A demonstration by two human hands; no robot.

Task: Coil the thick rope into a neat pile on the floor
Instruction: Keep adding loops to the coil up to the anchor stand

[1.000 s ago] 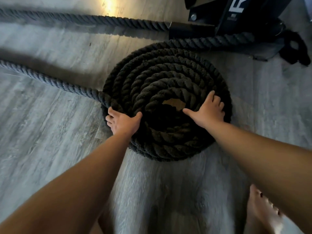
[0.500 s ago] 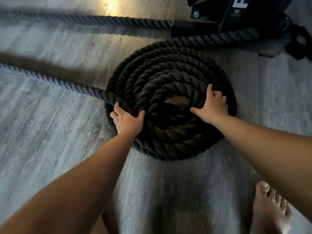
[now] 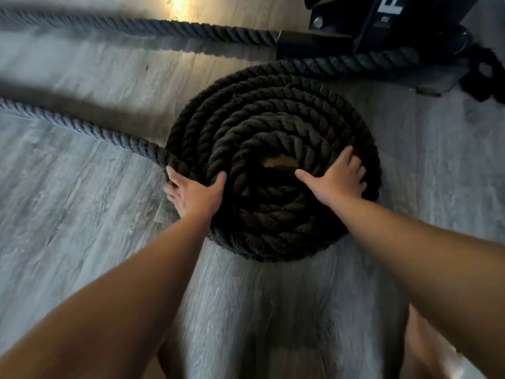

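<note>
Thick rope [image 3: 270,165], dark and twisted, wound in a flat spiral on the grey wood-grain floor [image 3: 82,214], a small gap of bare floor showing at the middle of the coil. At far left, a loose length of the same rope, running in across the boards and joining the coil's outer turn at its left edge. Farther back, another straight run, crossing the top of the view toward a black sleeve. Left hand [image 3: 195,194], pressed on the coil's near-left edge just where the loose length comes in, fingers curled over the outermost turn, thumb spread across the next turns inward; gripping that turn rather than lying flat. Right hand [image 3: 340,177], well apart from the left, laid flat and spread on top of the right-hand turns, thumb reaching toward the central gap, closed on nothing. At upper right, a black metal frame [image 3: 396,26] with white lettering, rope passing beside its base. At lower right, a blurred bare foot [image 3: 431,348] on the floor.
</note>
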